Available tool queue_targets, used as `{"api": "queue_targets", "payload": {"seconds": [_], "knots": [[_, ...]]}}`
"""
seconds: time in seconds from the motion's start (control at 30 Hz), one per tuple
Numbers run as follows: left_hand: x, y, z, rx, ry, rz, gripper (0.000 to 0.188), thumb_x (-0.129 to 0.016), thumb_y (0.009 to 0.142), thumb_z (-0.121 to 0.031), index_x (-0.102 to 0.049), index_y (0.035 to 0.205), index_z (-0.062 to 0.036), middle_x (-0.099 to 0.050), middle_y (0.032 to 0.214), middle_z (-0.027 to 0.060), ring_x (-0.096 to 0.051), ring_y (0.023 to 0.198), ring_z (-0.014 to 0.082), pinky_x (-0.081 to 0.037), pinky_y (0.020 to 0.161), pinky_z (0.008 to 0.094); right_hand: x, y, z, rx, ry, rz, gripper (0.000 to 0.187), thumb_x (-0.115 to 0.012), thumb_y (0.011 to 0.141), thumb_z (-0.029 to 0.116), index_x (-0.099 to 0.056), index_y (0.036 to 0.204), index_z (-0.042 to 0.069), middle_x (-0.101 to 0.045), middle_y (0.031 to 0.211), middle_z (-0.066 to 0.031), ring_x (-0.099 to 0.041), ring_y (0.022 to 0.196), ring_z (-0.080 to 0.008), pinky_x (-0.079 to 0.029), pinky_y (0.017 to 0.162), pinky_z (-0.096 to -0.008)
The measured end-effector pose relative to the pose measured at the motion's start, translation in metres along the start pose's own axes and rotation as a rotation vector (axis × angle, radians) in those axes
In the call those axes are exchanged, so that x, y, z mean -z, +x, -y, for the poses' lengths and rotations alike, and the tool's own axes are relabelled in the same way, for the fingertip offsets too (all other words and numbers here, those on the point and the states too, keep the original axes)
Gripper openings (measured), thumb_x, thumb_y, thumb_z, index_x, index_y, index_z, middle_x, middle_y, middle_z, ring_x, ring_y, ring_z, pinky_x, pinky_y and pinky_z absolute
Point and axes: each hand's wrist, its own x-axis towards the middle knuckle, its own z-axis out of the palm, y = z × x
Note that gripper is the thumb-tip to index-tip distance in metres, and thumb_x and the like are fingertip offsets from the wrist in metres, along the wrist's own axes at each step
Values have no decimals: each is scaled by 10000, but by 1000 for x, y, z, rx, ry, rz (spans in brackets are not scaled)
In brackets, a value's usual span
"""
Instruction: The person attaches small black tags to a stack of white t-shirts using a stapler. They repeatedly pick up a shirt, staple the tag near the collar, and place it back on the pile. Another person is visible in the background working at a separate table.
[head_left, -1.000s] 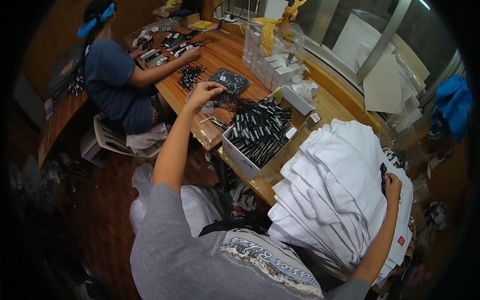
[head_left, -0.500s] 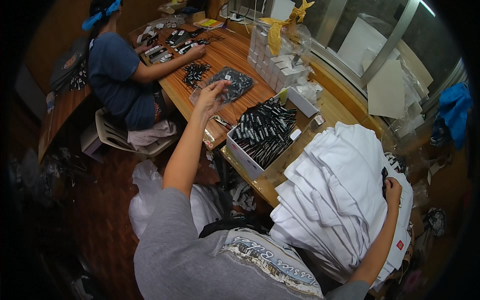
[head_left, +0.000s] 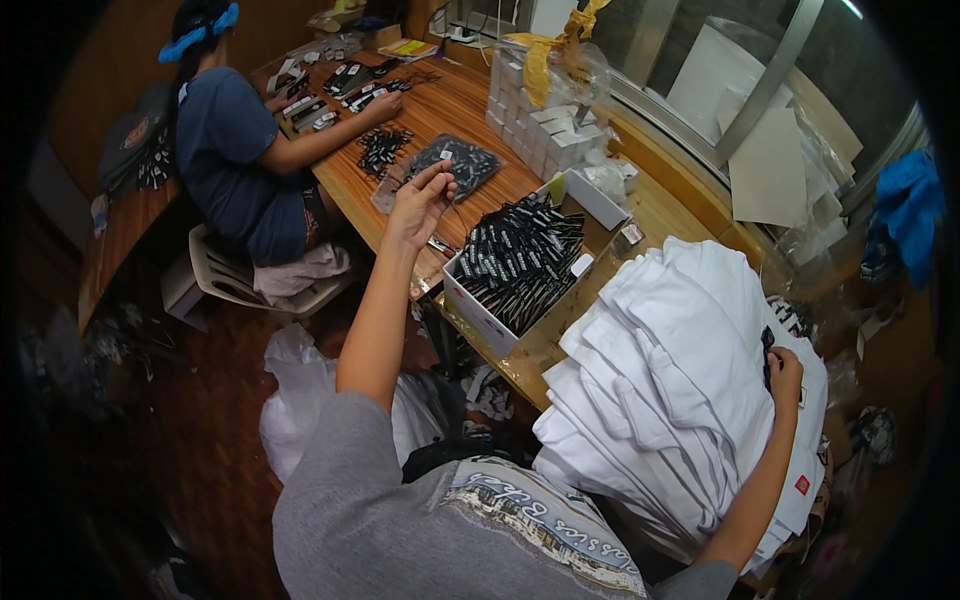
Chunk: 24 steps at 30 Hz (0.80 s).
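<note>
Raised over the table's near edge, my left hand [head_left: 424, 208] has its fingertips pinched together on what looks like a thin dark string [head_left: 456, 212]. Just beyond it lies a clear plastic bag [head_left: 462, 168] packed with small black pieces. My right hand [head_left: 787, 376] is closed around a black tag [head_left: 768, 350] and rests on a stack of folded white garments [head_left: 670, 370]. Between my hands, an open white box [head_left: 482, 318] holds a heap of black printed tags [head_left: 522, 255].
At the left, a co-worker [head_left: 225, 150] sits on a plastic chair [head_left: 225, 275], handling black tags on the wooden table [head_left: 440, 100]. Small white boxes in plastic [head_left: 545, 125] are stacked by the window. A white plastic bag [head_left: 300, 380] stands on the floor.
My left hand stays raised and pinched, shifting only slightly. My right hand keeps its hold on the black tag, which now stands a little more upright. The view has shifted a little.
</note>
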Motion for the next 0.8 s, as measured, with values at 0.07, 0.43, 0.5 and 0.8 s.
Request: {"api": "queue_targets", "payload": {"seconds": [0.07,0.43,0.5,0.8], "knots": [[-7,-5,-3,-5,24,-37,234,-540,765,-53,-502,986,15,-558,841,80,-546,755,150,-460,664,229,0,0,1,11,-3,-5,145,-529,711,69,-570,810,-29,-576,777,-160,-550,698,-278,-419,643,-310],[-34,-17,-7,-136,254,-142,247,-546,751,-23,-481,983,30,-568,871,143,-577,790,202,-496,668,252,1,-1,7,48,23,-25,124,-535,706,62,-567,791,-22,-566,740,-149,-527,634,-259,-412,604,-309],[-39,-18,-6,-165,317,-161,258,-550,748,-22,-474,986,42,-569,865,151,-581,775,201,-498,665,257,3,-1,10,7,22,0,137,-539,706,71,-567,801,-24,-573,762,-147,-537,676,-266,-416,626,-308],[-58,-16,8,-992,1814,-267,333,-579,622,-2,-526,950,-34,-543,861,116,-481,896,263,-332,842,360,26,0,11,-49,76,102,196,-561,676,121,-586,839,13,-572,804,-158,-547,743,-275,-415,681,-319]]}}
